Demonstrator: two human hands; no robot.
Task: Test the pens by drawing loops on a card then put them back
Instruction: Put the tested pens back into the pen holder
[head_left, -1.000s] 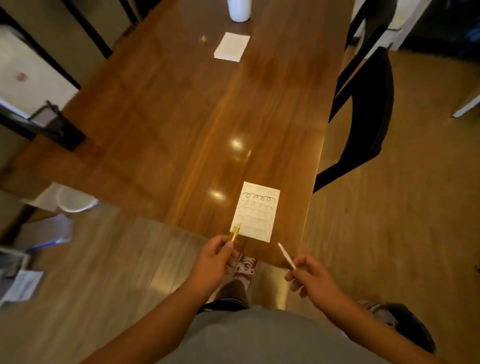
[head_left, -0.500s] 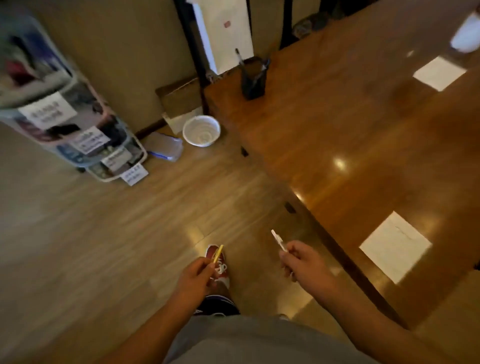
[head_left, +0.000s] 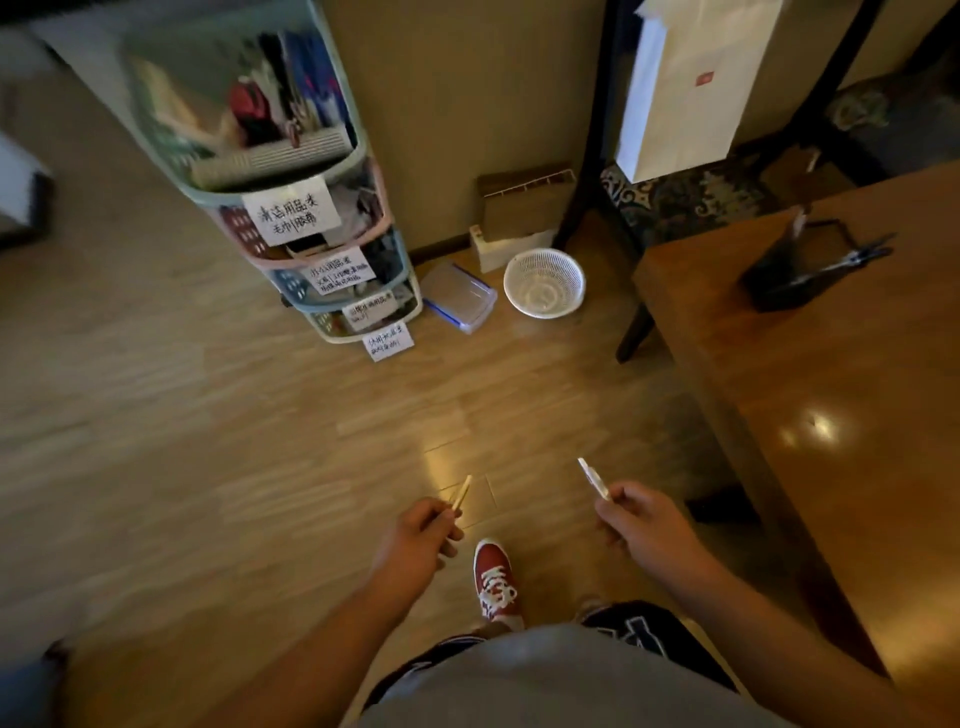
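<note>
My left hand (head_left: 423, 538) grips a yellow pen (head_left: 461, 492), its tip pointing up and forward over the floor. My right hand (head_left: 641, 522) grips a white pen (head_left: 592, 478), angled up and to the left. Both hands hang in front of my body, above the wooden floor and left of the table. A black pen holder (head_left: 795, 270) with pens sticking out stands on the far corner of the wooden table (head_left: 831, 415). The card is out of view.
A stacked plastic drawer unit (head_left: 311, 228) with paper labels stands against the wall. A clear lidded box (head_left: 460, 296) and a white mesh basket (head_left: 544, 283) lie on the floor beside it. A dark chair frame (head_left: 597, 156) stands behind the table. My red shoe (head_left: 493, 579) is below.
My view has swung left, away from the card on the table, towards the drawer unit and the table's far corner. Both hands still hold their pens, now over the floor.
</note>
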